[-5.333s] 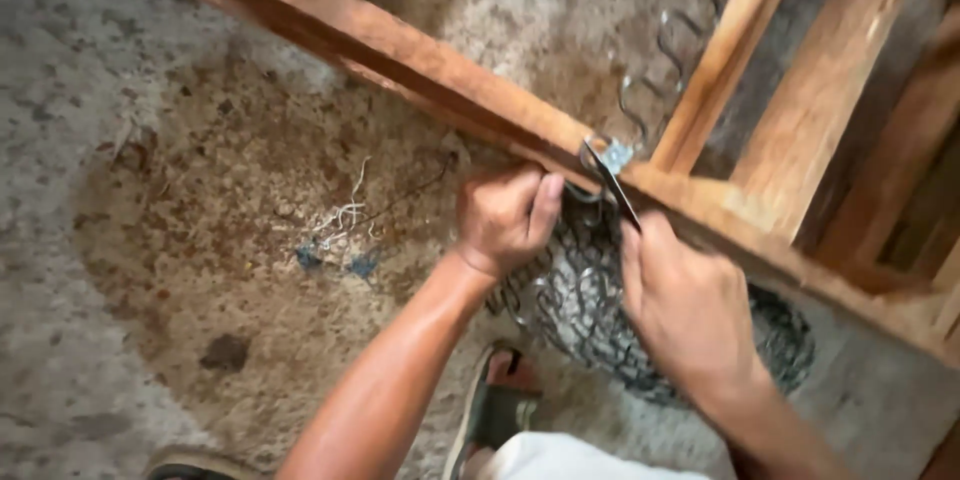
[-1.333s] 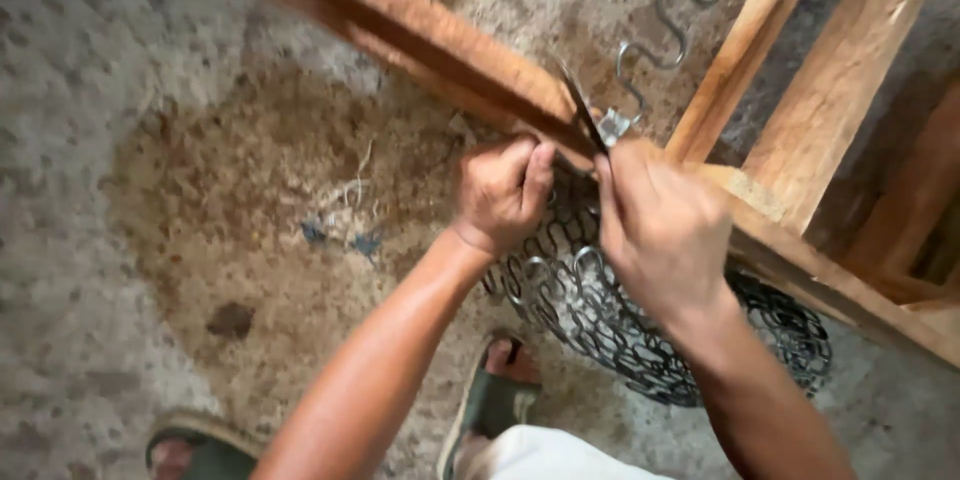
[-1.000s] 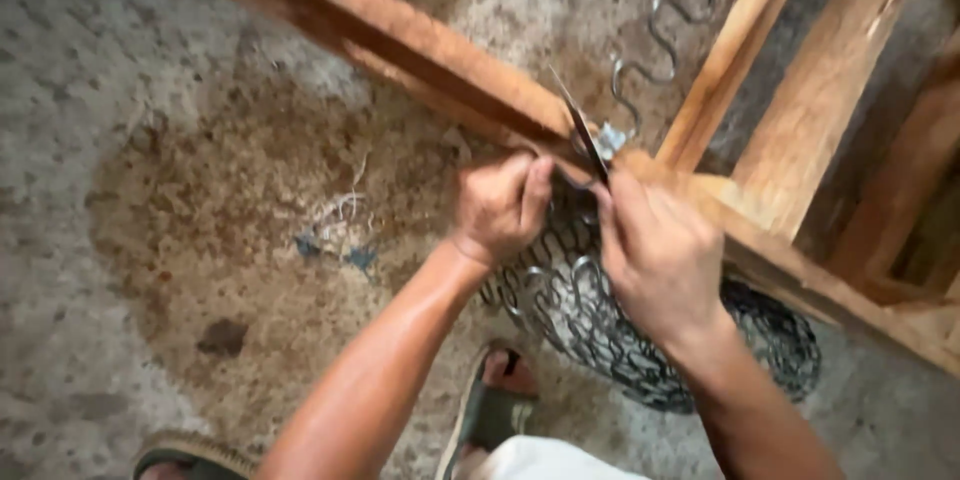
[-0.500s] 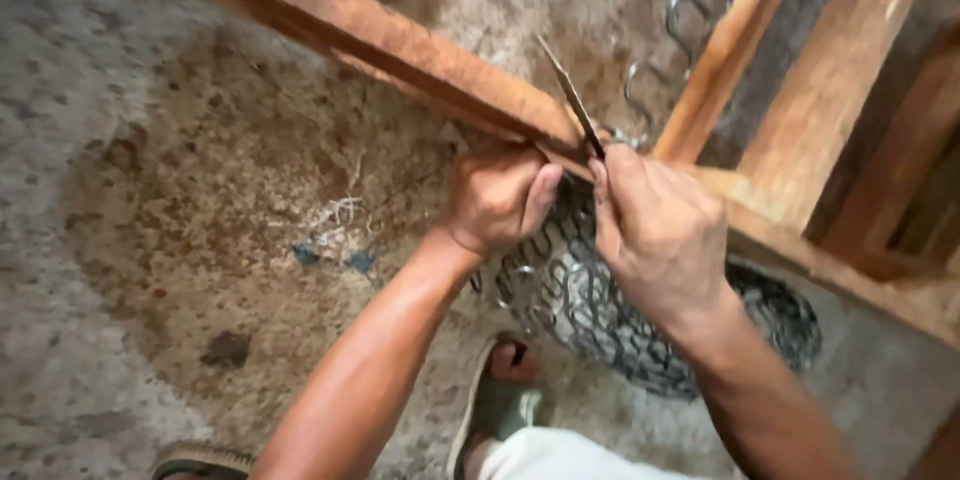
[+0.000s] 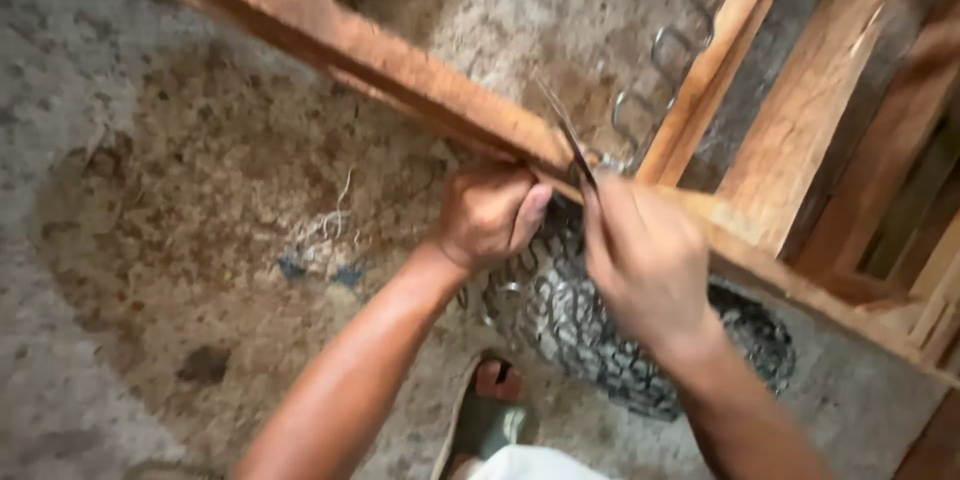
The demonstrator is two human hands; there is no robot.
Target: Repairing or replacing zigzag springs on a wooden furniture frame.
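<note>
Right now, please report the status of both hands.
Left hand fisted against long brown wooden rail. Right hand gripping thin dark metal tool. Dark coiled wire pile below.

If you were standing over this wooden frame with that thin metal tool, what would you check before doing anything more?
1. Left hand steady on the wooden rail: ok, it is closed right against the rail's lower edge.
2. Right hand has a firm hold on the thin metal tool: cannot tell, the hand is blurred.
3. Tool tip sits on the metal clip on the rail: cannot tell, blur hides the contact.
4. Left fingers away from the tool: not ok, they are close beside it.
5. Foot away from the pile of wire springs: not ok, the sandal sits right next to it.
</note>
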